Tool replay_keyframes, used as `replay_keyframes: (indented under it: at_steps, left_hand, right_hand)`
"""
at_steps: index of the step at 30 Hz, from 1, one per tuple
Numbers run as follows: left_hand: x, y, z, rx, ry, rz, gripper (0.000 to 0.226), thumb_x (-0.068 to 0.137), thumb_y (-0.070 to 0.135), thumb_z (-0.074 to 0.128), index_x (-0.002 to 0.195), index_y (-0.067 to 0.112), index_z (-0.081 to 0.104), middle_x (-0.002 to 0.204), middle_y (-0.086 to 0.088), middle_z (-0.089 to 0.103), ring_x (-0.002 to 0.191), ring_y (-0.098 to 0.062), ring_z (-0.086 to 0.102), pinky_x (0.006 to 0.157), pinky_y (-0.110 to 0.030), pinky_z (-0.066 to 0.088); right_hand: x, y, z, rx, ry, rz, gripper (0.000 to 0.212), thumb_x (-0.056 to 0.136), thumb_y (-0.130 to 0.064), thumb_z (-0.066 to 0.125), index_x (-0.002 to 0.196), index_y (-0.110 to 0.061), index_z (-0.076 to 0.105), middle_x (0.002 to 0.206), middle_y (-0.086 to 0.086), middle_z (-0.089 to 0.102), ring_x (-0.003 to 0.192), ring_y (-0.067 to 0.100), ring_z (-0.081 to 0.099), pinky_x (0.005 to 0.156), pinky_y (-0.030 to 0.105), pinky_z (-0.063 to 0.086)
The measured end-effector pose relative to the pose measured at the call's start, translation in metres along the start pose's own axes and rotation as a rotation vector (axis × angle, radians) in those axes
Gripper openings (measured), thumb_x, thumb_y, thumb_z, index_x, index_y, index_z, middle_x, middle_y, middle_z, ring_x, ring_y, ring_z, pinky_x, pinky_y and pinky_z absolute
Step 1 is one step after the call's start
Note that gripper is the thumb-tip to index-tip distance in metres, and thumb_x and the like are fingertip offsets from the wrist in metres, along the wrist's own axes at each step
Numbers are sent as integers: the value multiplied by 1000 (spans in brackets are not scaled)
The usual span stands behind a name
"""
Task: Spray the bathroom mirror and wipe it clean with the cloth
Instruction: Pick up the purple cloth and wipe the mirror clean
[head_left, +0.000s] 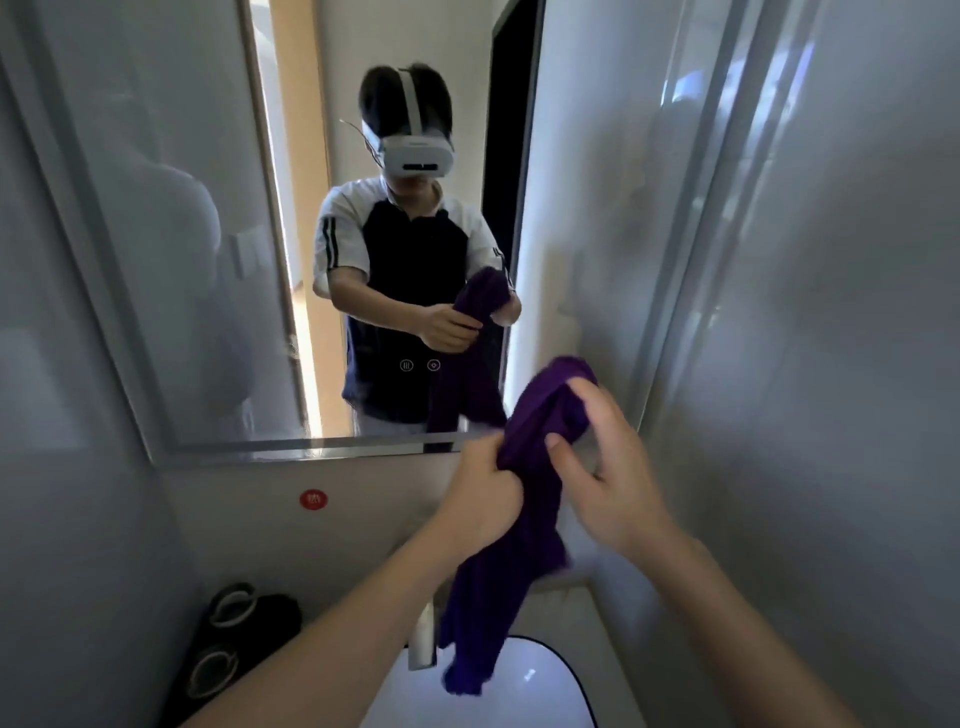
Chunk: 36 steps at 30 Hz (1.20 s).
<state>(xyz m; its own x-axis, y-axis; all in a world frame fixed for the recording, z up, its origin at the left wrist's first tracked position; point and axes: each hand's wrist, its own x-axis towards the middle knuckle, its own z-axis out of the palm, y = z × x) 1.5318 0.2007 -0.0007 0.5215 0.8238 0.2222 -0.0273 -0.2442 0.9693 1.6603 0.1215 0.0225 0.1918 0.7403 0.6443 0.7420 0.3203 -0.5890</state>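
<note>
A purple cloth (511, 566) hangs between my two hands in front of the lower right corner of the bathroom mirror (208, 218). My left hand (480, 501) grips the cloth's middle in a fist. My right hand (605, 462) pinches the bunched top end between thumb and fingers. The cloth's loose tail drops down over the sink. The mirror reflects a person wearing a white headset and holding the same cloth. No spray bottle is in view.
A white sink basin (550, 686) with a chrome tap (423, 639) lies below my hands. A black bag (234, 639) sits on the counter at the lower left. A red round sticker (313, 500) marks the wall under the mirror. A glossy wall (831, 364) stands close on the right.
</note>
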Motion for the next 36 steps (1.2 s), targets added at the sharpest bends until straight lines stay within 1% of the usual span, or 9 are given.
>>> replay_keyframes:
  at_steps: [5, 8, 13, 16, 18, 24, 27, 31, 36]
  left_hand:
    - [-29, -6, 23, 26, -28, -128, 14, 71, 1, 44, 70, -11, 53, 61, -10, 50, 59, -20, 47, 54, -36, 36]
    - [-55, -25, 26, 20, -146, -199, 21, 83, 0, 50, 63, -3, 55, 55, -3, 51, 52, -16, 46, 51, -29, 36]
    - [-116, -69, 34, -68, -137, -386, 16, 74, 3, 46, 73, -7, 59, 59, -8, 55, 55, -19, 49, 51, -28, 36]
    - [-147, -84, 28, -264, -7, -629, 22, 68, -10, 48, 75, -2, 67, 59, -12, 58, 52, -22, 54, 49, -27, 39]
    - [-163, -91, 16, -473, 35, -801, 28, 57, -2, 53, 81, -3, 69, 70, -16, 59, 58, -27, 54, 58, -33, 41]
    - [-191, -114, -9, -508, -17, -942, 47, 100, 43, 56, 114, 3, 76, 111, -20, 75, 96, -36, 71, 95, -47, 53]
    - [-191, -128, 0, -333, 113, -931, 52, 96, 52, 61, 104, 3, 76, 97, -20, 78, 85, -35, 76, 75, -44, 62]
    - [-176, -152, 17, -484, 264, -1080, 68, 81, 71, 66, 87, 3, 66, 78, -19, 72, 73, -35, 70, 75, -43, 60]
    - [-154, -152, 37, -773, 247, -1094, 48, 95, 45, 41, 63, 9, 44, 49, -9, 47, 52, -26, 48, 59, -34, 41]
  right_hand:
    - [-66, 13, 10, 465, 135, 318, 29, 103, -7, 54, 127, -20, 64, 120, -5, 72, 114, 12, 67, 97, 29, 54]
    - [-97, 14, 12, 594, 139, 426, 27, 96, -4, 58, 118, -15, 68, 112, -3, 76, 103, 12, 70, 83, 21, 55]
    - [-140, 21, 17, 511, 42, 598, 43, 90, 17, 57, 115, -16, 68, 101, -2, 77, 94, 13, 72, 77, 25, 57]
    - [-172, 18, 33, 454, -24, 654, 33, 94, 8, 60, 111, -18, 71, 97, 1, 76, 90, 19, 73, 72, 30, 59]
    - [-191, 19, 45, 466, -52, 764, 23, 96, 4, 62, 105, -15, 73, 85, 1, 75, 74, 13, 71, 59, 23, 54]
    - [-227, 1, 63, 610, -53, 968, 19, 97, 2, 59, 99, -9, 75, 76, 4, 72, 58, 12, 66, 49, 19, 47]
    - [-245, -16, 61, 695, 17, 1111, 16, 96, -2, 63, 98, -11, 76, 84, 6, 76, 68, 14, 71, 49, 21, 50]
    - [-271, -51, 68, 737, -86, 1148, 22, 94, 3, 63, 102, -13, 77, 92, 10, 77, 80, 26, 72, 66, 31, 58]
    - [-274, -77, 87, 673, -11, 1119, 25, 99, 0, 57, 116, -17, 65, 56, 4, 64, 41, 19, 55, 41, 25, 43]
